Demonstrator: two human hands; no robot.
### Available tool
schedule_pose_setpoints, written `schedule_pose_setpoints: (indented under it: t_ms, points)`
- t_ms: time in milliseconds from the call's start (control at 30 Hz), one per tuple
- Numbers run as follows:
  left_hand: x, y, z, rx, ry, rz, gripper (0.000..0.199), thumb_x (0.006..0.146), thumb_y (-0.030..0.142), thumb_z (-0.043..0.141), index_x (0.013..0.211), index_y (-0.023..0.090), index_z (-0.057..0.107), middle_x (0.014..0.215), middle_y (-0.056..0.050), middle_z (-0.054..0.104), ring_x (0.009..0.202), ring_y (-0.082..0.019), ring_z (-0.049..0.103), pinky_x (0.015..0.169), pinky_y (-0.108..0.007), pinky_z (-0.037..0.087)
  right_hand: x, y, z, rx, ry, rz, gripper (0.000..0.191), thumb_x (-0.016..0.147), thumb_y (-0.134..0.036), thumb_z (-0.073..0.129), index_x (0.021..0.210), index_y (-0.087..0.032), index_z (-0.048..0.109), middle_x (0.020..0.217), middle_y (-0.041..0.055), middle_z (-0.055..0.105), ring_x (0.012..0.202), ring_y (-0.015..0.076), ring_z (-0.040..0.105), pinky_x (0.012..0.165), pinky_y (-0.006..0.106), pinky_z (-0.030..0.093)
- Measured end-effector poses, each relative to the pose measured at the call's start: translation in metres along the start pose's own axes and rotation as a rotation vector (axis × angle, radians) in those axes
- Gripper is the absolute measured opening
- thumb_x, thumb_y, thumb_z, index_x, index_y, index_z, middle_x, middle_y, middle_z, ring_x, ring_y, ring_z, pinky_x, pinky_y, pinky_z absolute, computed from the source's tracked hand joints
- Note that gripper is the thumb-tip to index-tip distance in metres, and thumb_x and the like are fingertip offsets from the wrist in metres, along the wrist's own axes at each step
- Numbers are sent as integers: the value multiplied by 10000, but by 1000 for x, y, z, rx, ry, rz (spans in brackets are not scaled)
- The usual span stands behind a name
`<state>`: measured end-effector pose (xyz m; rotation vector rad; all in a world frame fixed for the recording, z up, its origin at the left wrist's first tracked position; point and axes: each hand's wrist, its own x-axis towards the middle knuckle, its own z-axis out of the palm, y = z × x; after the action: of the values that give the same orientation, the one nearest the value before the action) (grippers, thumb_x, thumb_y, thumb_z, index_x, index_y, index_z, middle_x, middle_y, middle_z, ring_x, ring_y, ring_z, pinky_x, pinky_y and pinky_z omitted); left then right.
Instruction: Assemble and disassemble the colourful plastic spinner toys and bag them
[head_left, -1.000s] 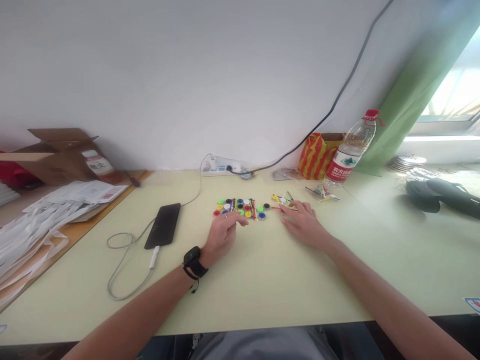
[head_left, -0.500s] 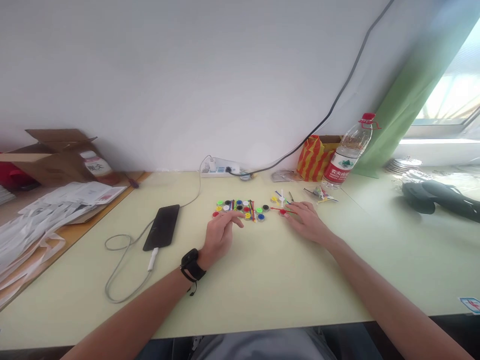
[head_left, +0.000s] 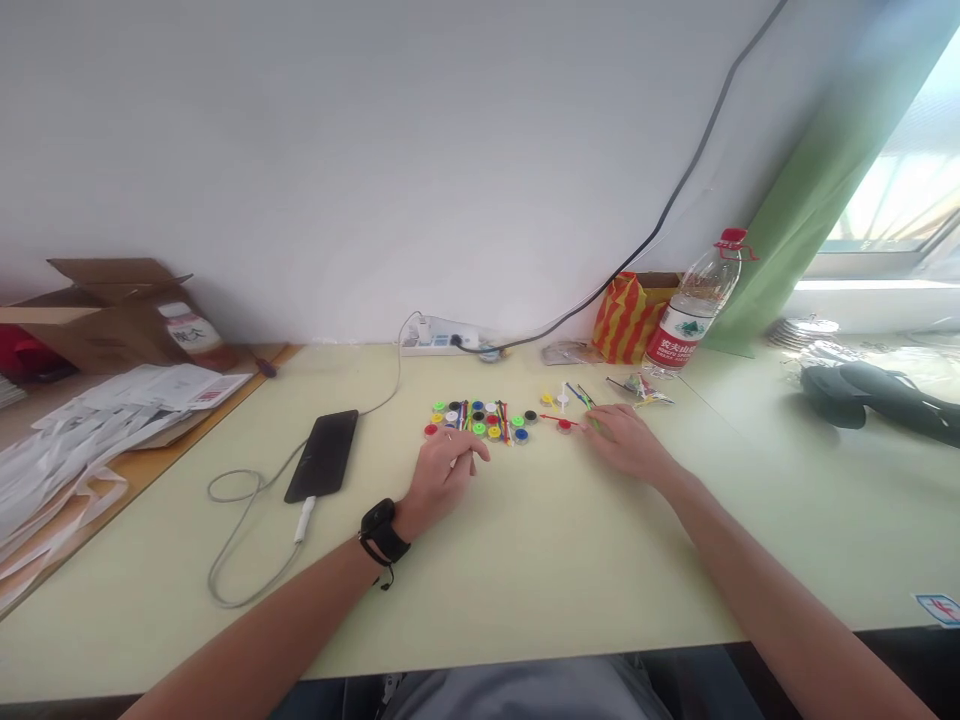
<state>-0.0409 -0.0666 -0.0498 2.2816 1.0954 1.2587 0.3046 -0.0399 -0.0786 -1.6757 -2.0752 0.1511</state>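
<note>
On the pale table lie small round coloured discs (head_left: 478, 417) in rows, with thin coloured sticks (head_left: 505, 422) bundled between some of them. My left hand (head_left: 448, 465) rests at their near edge, fingers loosely bent and apart, nothing seen in it. My right hand (head_left: 626, 440) lies low over the table, fingers extended. Its fingertips are at the lower ends of a few blue, green and dark sticks (head_left: 579, 396). Just left of those fingers is a red disc (head_left: 564, 426) with a red pointed stick (head_left: 558, 419). Beyond lie a yellow disc (head_left: 547, 399) and a white piece (head_left: 562, 399).
A phone (head_left: 322, 456) on a charging cable lies left. At the back are a power strip (head_left: 439, 340), a striped bag (head_left: 627, 318) and a large water bottle (head_left: 690, 310). More sticks in a clear packet (head_left: 646, 390) lie beyond my right hand. A black device (head_left: 877, 400) is far right.
My right hand has drawn back slightly to the right, uncovering the red disc. The blue stick has shifted beside the dark one. My left hand has moved slightly toward me.
</note>
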Motion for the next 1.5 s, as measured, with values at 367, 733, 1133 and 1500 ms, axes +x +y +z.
schedule_pose_setpoints:
  t_ms: [367,733,1133,1500]
  points:
    - [4,8,0,-1,-164,15,360,1037,302,470,690,207,476,708,-14,552,733,-176,514,708,-322,426,-3,1,-35,-32,-128,162,529,975,-584,452,603,-234,592,728,77,683,637,217,612,573,329,395]
    - [1,4,5,-124,-208,-238,527,1068,532,367,687,214,188,633,37,183,551,-113,180,507,-306,171,-8,-20,-38,161,-102,-59,474,963,-584,495,688,-230,648,737,56,660,682,199,577,636,334,466]
    - [1,5,3,-156,-219,-199,473,1083,463,378,697,203,293,654,33,296,592,-119,273,560,-295,237,0,-13,-8,-8,26,-195,434,959,-418,544,1337,-241,662,1381,111,649,1319,328,514,1085,520,439]
    - [0,8,2,-86,-371,-150,520,1080,402,395,655,167,579,586,29,432,566,-117,400,600,-284,312,-9,27,-67,216,-330,98,388,801,-578,698,697,-209,635,681,31,650,624,169,559,575,297,430]
